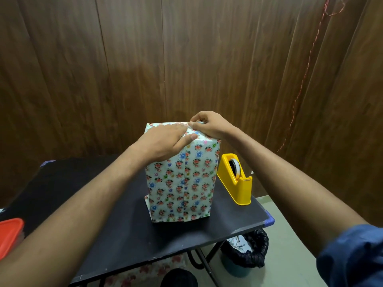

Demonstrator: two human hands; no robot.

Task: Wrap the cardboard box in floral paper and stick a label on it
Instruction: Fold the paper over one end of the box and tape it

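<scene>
Nearest the camera, the red plastic lid (10, 235) of a container is peeking in at the left edge of the black folding counter (128, 235), out of the working area. The tall cardboard box wrapped in white floral paper (182, 183) is standing upright on its end near the middle of the counter, seam facing the person, probably so the open top end is within easy reach for folding. The left hand (163, 141) is lying flat with fingers spread and straight across the top, pressing the folded paper down so it does not spring back. Just beyond it, the right hand (207, 126) is pinching a paper flap at the far top edge between thumb and fingertips, seemingly creasing or pulling it taut. The yellow plastic tape dispenser (236, 179) is sitting just beside the box on the right, handy for that hand. No label is showing, so that step looks undone
</scene>
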